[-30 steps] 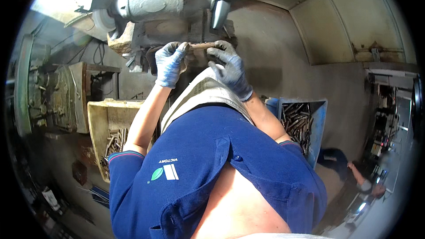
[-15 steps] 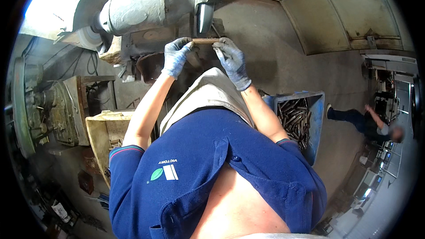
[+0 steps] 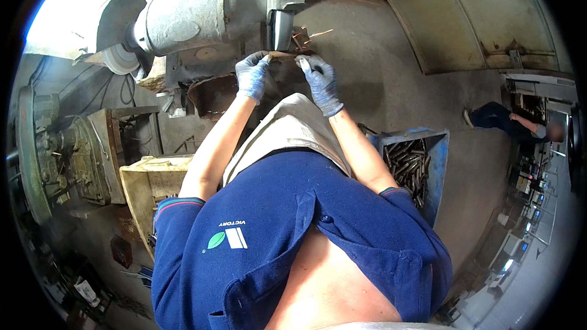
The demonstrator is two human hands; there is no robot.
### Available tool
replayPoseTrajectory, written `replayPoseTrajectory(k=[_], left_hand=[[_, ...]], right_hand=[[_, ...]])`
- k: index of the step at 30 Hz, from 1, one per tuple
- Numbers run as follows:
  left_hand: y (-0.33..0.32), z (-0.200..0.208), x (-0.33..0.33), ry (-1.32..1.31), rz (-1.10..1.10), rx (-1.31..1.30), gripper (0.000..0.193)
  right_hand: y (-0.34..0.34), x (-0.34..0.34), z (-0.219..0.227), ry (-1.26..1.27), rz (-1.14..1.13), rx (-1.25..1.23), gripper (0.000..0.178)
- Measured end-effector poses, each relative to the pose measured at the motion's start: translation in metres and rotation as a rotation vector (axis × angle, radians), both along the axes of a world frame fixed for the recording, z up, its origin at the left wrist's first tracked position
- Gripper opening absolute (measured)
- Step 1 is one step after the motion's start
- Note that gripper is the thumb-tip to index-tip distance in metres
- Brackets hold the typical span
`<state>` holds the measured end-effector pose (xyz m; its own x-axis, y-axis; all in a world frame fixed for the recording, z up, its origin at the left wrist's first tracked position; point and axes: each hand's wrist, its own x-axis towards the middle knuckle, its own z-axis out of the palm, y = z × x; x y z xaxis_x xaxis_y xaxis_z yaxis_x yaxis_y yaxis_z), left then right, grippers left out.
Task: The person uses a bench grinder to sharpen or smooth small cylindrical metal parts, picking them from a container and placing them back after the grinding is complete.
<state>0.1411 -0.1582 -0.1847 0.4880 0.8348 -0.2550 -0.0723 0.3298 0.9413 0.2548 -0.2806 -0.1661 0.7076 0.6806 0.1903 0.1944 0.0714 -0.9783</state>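
Observation:
Both my hands wear blue-grey work gloves. Between them I hold a short metal rod (image 3: 282,54) level, one end in each hand. My left hand (image 3: 251,77) pinches the left end and my right hand (image 3: 321,84) pinches the right end. The rod lies at the lower edge of the shiny wheel or belt (image 3: 282,29) of a large grey grinder (image 3: 189,15). Orange sparks (image 3: 318,35) fly off to the right just beyond the rod. The exact contact point is too small to make out.
A blue crate (image 3: 436,171) of metal rods stands at my right, a cream bin (image 3: 134,186) at my left. The grinder's second, pale wheel (image 3: 120,60) is at the upper left. Old machinery (image 3: 82,153) stands far left. Another person (image 3: 495,115) is on the right.
Both hands have shifted slightly to the right, and the rod is now closer to the grinding surface. Sparks have appeared. The other person has moved a little farther up and right.

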Motion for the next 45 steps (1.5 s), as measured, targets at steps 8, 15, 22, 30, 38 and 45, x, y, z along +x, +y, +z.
replayPoseTrajectory(k=[8,15,22,30,38,45], left_hand=[[0.028,-0.024,-0.025,-0.024,0.075,-0.051,0.012],[0.017,-0.026,-0.002,0.106,-0.017,0.079,0.008],[0.011,-0.012,0.006,0.1,0.004,0.011,0.009],[0.038,-0.03,-0.021,0.085,0.069,0.012,0.01],[0.017,0.018,-0.056,-0.031,-0.063,0.048,0.013],[0.0,0.042,-0.075,-0.239,-0.178,-0.052,0.017]], right_hand=[[0.029,-0.018,-0.025,0.176,0.022,-0.01,0.012],[0.014,0.007,-0.044,0.27,-0.031,-0.116,0.019],[0.014,0.011,-0.038,0.351,0.028,-0.043,0.029],[0.037,-0.021,-0.035,0.434,0.03,0.039,0.018],[0.007,-0.026,-0.021,-0.232,0.128,0.107,0.022],[-0.031,-0.037,0.05,-0.555,0.189,0.124,0.035]])
